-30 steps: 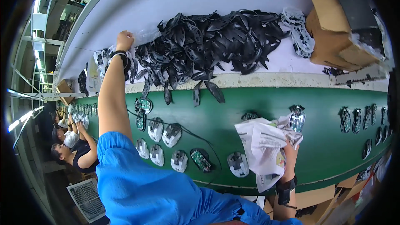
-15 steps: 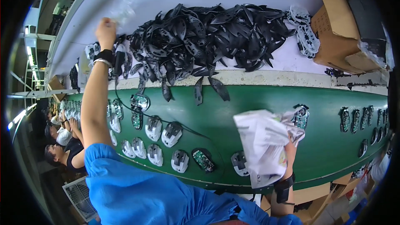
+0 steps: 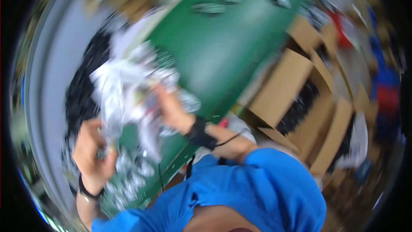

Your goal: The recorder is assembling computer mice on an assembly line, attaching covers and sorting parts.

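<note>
A crumpled white plastic bag (image 3: 116,81) hangs over the green belt, with my right hand (image 3: 171,107) closed on its side. My left hand (image 3: 92,152) is at the bag's lower left, fingers curled and thumb bent in. Clear plastic film (image 3: 110,131) shows at the left fingertips, though blur hides where it ends and the white bag begins. Below the hands, several grey-and-white mouse shells (image 3: 128,180) lie on the belt. What is inside the bag cannot be made out.
The green belt (image 3: 214,56) runs diagonally and carries more blurred mouse parts (image 3: 208,8) farther up. A heap of black plastic shells (image 3: 79,90) lies on the pale bench at left. An open cardboard box (image 3: 279,90) with dark parts stands at right.
The view has swung to the right. My left hand, which was reaching over the far bench with clear film, is now beside the white bag. The right hand still holds that bag.
</note>
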The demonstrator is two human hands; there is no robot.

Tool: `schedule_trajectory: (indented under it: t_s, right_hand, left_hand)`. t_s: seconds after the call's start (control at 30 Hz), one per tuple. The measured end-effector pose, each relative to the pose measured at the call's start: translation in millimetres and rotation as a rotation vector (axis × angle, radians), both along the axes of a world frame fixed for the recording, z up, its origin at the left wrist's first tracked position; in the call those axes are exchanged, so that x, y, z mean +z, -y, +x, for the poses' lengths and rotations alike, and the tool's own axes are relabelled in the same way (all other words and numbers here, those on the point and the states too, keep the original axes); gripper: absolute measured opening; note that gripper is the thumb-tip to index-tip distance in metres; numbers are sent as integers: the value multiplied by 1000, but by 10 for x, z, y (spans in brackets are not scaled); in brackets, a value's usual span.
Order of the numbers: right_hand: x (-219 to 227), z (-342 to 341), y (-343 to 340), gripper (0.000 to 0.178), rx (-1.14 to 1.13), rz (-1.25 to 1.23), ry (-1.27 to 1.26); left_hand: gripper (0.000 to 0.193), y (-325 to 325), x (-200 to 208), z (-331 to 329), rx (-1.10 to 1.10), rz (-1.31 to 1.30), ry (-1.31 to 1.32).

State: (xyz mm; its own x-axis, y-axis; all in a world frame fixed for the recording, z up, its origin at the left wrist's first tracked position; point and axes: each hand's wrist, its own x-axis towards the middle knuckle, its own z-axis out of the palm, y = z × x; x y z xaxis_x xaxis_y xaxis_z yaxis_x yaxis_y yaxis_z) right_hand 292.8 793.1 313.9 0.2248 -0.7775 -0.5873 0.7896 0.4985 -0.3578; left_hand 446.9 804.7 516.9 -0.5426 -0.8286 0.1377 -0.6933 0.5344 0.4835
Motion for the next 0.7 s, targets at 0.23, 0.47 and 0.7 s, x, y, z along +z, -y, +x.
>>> schedule_trajectory:
  t_s: [0.23,0.47,0.7]
  right_hand:
    - [879,-1692,-503,50,-160,-559,243]
    - [356,-2966,-1609,32,-520,-450,252]
    - [585,-3621,-2202,24,-1149,-524,65]
  left_hand:
    - [20,177,-311,-1701,-502,-85,338]
    - [36,-421,-595,-3848,-1347,-38,285]
    - [36,-985,-322,-4849,-1781,-348,536]
